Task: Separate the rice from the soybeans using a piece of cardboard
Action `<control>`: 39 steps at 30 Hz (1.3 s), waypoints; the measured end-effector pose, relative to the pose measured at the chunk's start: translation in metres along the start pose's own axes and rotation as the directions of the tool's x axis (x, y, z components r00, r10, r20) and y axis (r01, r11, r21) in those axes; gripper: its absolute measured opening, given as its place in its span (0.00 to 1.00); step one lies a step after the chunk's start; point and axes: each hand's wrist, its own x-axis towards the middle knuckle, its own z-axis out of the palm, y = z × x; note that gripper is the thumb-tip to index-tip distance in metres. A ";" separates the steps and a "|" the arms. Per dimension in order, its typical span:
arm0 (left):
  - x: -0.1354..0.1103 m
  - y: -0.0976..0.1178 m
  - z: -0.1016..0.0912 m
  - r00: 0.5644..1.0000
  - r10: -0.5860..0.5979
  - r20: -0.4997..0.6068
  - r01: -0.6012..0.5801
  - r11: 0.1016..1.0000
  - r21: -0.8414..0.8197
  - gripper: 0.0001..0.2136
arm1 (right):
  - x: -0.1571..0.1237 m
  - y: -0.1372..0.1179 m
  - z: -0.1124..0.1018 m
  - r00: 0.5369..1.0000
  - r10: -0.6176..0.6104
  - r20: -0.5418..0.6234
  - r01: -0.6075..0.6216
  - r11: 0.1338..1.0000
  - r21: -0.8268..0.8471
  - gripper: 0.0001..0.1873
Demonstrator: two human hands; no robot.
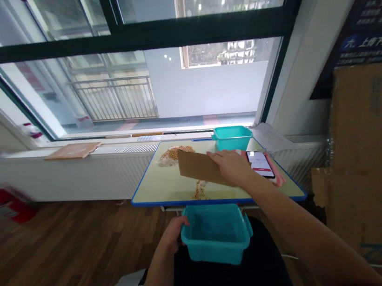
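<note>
Right hand (231,166) holds cardboard (199,166) on the surface (154,185), apparently sweeping grains (200,189) near the front edge; left hand (175,233) grips a teal tub (215,250) below, which the next stroke needs close.

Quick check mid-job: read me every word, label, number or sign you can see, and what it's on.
"五": dark wall poster, upper blue heading.
"六 上…下达": same poster, lower blue heading; second character after "六" blurred.
Poster's smaller white lines: too blurred.
Phone screen: too small.
Large cardboard box markings: unreadable.
Fire extinguisher label: blurred.
</note>
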 end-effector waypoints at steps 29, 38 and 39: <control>-0.015 -0.002 -0.008 0.976 0.082 -0.200 -0.063 0.993 0.101 0.10 | -0.010 -0.013 0.004 0.989 -0.124 0.082 0.114 0.987 0.110 0.29; -0.014 -0.002 -0.007 0.978 0.085 -0.189 -0.068 0.993 0.094 0.10 | -0.018 -0.017 0.004 0.990 -0.139 0.034 0.134 0.985 0.113 0.30; -0.015 -0.001 -0.006 0.980 0.088 -0.181 -0.071 0.993 0.097 0.10 | -0.018 -0.017 0.004 0.990 -0.135 0.034 0.131 0.985 0.112 0.30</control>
